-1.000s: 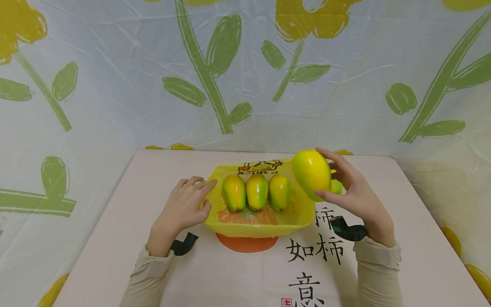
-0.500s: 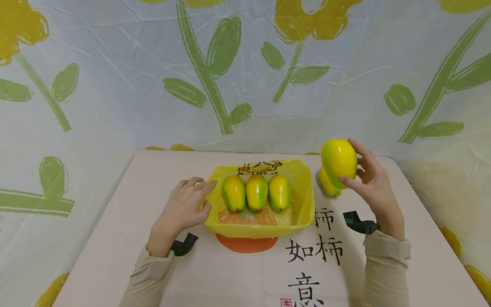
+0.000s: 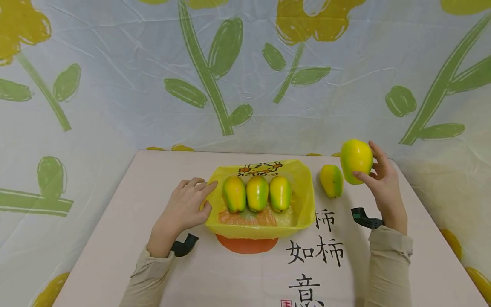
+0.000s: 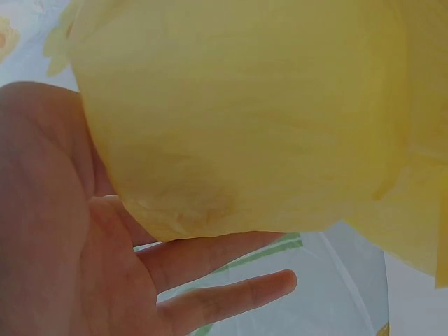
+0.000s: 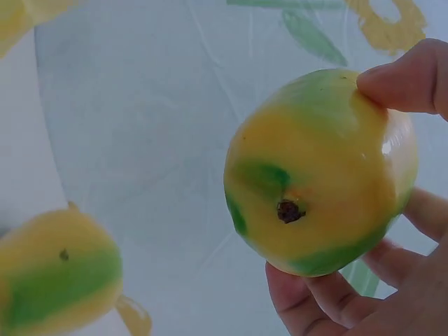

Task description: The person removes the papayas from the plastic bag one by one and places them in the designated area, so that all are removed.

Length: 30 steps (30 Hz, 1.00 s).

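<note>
A glossy yellow-green papaya (image 3: 356,161) is in my right hand (image 3: 385,183), raised over the table's right side. In the right wrist view the thumb and fingers grip opposite sides of the papaya (image 5: 315,182), its brown stem spot facing the camera. An open-mouthed yellow plastic bag (image 3: 304,200) stands mid-table. Three papayas (image 3: 257,193) lie side by side in it. My left hand (image 3: 186,204) rests at its left edge, fingers extended. The bag (image 4: 245,119) hides part of those fingers in the left wrist view. One more papaya (image 3: 331,181) lies on the table between bag and right hand.
The pale table (image 3: 115,238) carries black brush characters (image 3: 316,251) and an orange printed shape (image 3: 247,245) in front of the bag. A flowered cloth (image 3: 153,42) hangs behind and at both sides. Each wrist wears a dark camera mount (image 3: 366,219).
My right hand has moved right with the papaya, away from the bag. The papaya lying on the table has come into full view. My left hand and the bag have stayed put.
</note>
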{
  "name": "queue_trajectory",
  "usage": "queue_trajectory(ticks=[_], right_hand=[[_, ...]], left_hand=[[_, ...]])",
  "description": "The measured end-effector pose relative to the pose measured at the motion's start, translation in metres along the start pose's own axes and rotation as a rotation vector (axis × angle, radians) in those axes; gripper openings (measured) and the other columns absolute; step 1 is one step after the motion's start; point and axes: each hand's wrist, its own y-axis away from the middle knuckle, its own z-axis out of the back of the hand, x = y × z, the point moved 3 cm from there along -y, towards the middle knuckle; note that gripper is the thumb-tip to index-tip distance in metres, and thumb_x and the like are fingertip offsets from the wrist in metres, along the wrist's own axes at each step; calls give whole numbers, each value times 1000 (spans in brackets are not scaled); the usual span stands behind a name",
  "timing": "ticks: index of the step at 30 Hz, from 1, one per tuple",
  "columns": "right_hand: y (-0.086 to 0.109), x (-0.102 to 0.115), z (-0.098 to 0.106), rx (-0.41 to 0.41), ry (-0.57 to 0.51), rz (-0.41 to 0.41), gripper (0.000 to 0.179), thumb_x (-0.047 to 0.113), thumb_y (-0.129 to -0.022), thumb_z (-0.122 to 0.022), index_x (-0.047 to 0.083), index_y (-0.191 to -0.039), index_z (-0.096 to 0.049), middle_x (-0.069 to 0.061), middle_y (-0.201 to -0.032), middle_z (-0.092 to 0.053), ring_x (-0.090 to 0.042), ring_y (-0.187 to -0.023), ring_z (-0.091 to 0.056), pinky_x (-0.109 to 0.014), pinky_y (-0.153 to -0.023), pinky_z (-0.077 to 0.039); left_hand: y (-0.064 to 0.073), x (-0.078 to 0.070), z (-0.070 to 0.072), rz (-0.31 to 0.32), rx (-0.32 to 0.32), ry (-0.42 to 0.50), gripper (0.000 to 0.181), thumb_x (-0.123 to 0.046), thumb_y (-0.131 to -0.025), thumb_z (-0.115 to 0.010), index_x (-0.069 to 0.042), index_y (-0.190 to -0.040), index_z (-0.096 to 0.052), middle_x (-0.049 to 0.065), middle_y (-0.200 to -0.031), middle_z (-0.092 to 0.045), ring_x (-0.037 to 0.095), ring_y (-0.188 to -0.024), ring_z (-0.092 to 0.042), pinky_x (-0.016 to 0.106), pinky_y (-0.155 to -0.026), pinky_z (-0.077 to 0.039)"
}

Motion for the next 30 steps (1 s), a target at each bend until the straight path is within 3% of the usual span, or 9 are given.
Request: queue_trajectory(ticks=[6,15,24,30], right_hand=[[-2,-17,6,-63,116,-68,77,1,-91,-65,20,-156,-28,-16,-153,-31,-9,-105,-45,-16,-83,-39],[-4,-46,13,-149,145,-131,72,6,-91,-67,17,-153,-33,-15,-148,-35,-8,-104,-41,-25,-84,-36],[-7,-82,16,-158,201,-213,72,10,-92,-66,14,-155,-30,-17,-153,-32,-6,-102,-38,-24,-82,-37],[-5,-97,15,-128,230,-268,72,13,-93,-65,13,-156,-28,-19,-156,-30,-12,-105,-36,-19,-79,-39]], left_hand=[[0,0,0,-2,-5,2,51,-14,-82,-57,-6,-132,-64,11,-121,-69,33,-122,-54,53,-98,-43],[0,-1,1,-7,-8,-5,50,-14,-83,-57,-6,-132,-64,11,-121,-69,33,-122,-54,53,-99,-42],[1,-2,1,-9,-13,-5,50,-13,-82,-57,-6,-131,-65,11,-120,-69,33,-121,-55,53,-98,-43],[1,-1,0,-10,-11,-12,50,-14,-83,-57,-6,-131,-65,11,-120,-69,33,-121,-55,53,-99,-43]])
